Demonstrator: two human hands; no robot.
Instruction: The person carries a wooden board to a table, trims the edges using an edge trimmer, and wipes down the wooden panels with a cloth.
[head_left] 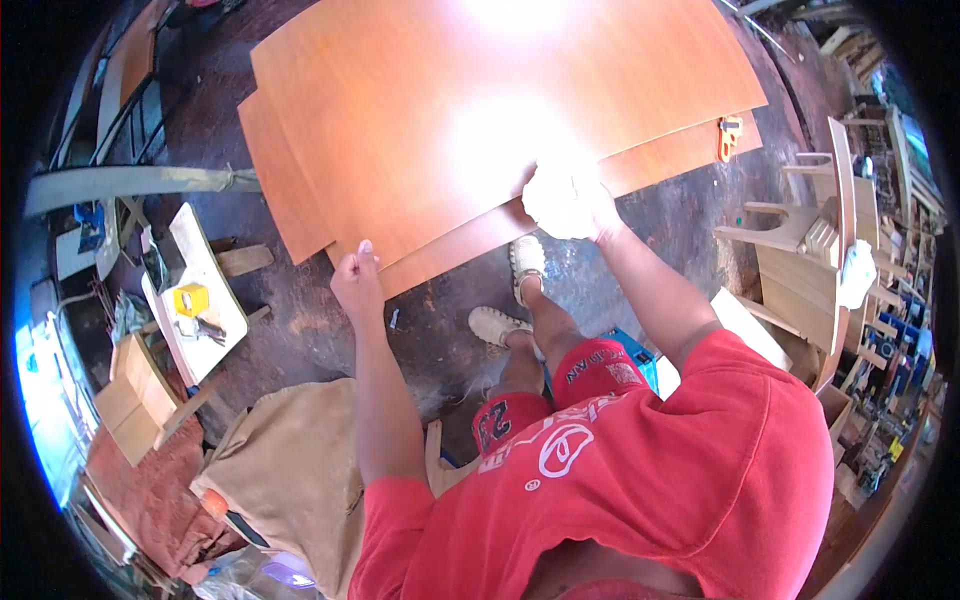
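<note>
A large glossy orange-brown wooden panel point(400, 130) lies in front of me, over one or more similar panels point(450, 250) whose edges stick out. My right hand point(603, 212) is closed on a bunched white cloth point(560, 200) at the panel's near edge. Glare washes out part of the cloth and the panel beside it. My left hand point(358, 283) is at the near left edge of the panels, fingers curled and thumb pointing up. Whether it grips the edge or anything else is hidden.
An orange hand tool point(729, 138) lies on the right end of the panels. On the left, a light board point(215, 300) carries a yellow tape measure point(188, 299). Wooden furniture parts point(800, 240) stand at right. Brown fabric point(290, 460) lies at lower left.
</note>
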